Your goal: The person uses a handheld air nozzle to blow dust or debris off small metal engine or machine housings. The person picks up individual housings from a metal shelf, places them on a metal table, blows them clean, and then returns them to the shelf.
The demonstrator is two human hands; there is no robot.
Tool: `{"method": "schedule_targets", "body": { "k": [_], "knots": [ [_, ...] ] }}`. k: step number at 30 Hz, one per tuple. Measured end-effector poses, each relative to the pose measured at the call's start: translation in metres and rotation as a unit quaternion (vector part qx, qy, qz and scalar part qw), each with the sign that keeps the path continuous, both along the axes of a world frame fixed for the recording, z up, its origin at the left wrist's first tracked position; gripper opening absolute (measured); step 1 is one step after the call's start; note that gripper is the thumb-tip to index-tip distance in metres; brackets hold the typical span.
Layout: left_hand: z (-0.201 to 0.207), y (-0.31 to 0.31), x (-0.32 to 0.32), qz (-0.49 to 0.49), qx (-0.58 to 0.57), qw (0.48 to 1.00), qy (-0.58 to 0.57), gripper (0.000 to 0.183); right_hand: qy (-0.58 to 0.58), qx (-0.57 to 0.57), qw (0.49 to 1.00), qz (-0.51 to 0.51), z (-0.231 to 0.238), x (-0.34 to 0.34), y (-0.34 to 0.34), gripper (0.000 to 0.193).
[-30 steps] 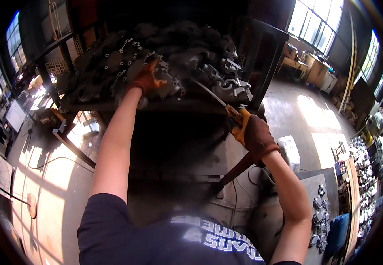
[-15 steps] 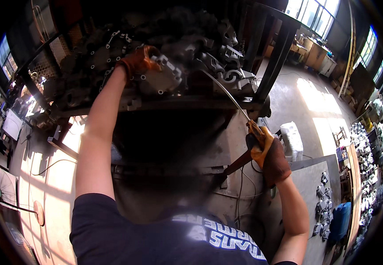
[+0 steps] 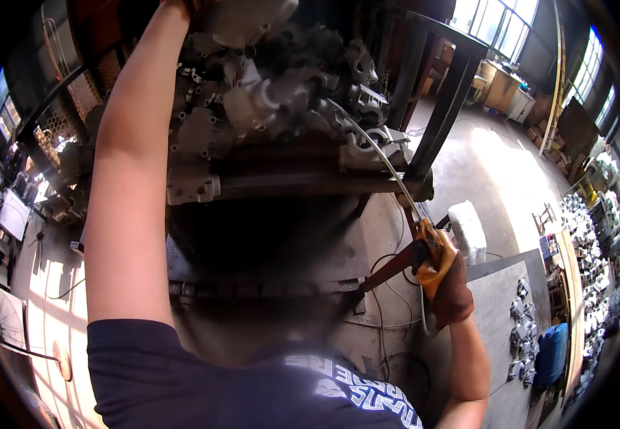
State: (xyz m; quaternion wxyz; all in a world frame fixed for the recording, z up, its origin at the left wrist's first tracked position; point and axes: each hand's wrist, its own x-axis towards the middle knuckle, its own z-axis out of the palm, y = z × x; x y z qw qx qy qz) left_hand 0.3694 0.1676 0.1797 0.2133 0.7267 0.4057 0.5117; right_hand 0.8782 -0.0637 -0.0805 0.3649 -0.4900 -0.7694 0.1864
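In my right hand (image 3: pixel 444 275), gloved in orange and brown, is an air blow gun (image 3: pixel 375 149); its long thin curved tube reaches up and left to the heap of metal parts. My left arm stretches to the top edge of the view, where only a bit of my gloved left hand (image 3: pixel 192 6) shows. The hand grips a grey metal casting (image 3: pixel 247 20) above the far side of the heap; its fingers are mostly cut off or dark. Many similar grey castings (image 3: pixel 253 107) lie piled below, with bolt holes and rounded housings.
A dark metal rack (image 3: pixel 435 136) frames the pile, its front bar (image 3: pixel 281 184) facing me. Hoses (image 3: pixel 383 307) run on the floor at right. A white wrapped bundle (image 3: pixel 469 232), a blue container (image 3: pixel 553 354) and rows of castings (image 3: pixel 523 329) stand further right.
My left hand has carried the casting up and away, to the top edge. My right hand with the blow gun has dropped slightly and moved a little right.
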Motion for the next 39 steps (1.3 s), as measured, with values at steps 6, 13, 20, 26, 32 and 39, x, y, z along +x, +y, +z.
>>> {"method": "schedule_targets", "body": {
  "k": [6, 13, 20, 26, 32, 39],
  "knots": [
    [0.001, 0.053, -0.060, 0.233, 0.225, 0.942, 0.082, 0.018, 0.003, -0.014, 1.000, 0.007, -0.001, -0.005, 0.011, 0.028],
    [-0.148, -0.010, -0.032, 0.182, 0.201, 0.962, 0.022, 0.050, 0.063, -0.074, 0.995, 0.025, 0.015, -0.021, 0.020, 0.019],
    [-0.247, -0.094, 0.027, 0.252, 0.237, 0.906, 0.243, 0.056, 0.132, -0.086, 0.984, 0.086, 0.052, -0.046, 0.043, 0.023],
    [-0.270, -0.126, 0.043, 0.407, 0.201, 0.824, 0.340, 0.071, -0.117, 0.103, 0.985, 0.074, 0.079, -0.088, 0.043, 0.029],
    [-0.273, -0.118, 0.051, 0.436, 0.134, 0.807, 0.377, 0.081, -0.058, 0.051, 0.992, 0.096, 0.091, -0.092, 0.052, 0.031],
    [-0.276, -0.121, 0.059, 0.469, 0.049, 0.757, 0.453, 0.079, -0.084, 0.024, 0.992, 0.095, 0.089, -0.083, 0.046, 0.026]
  ]
}}
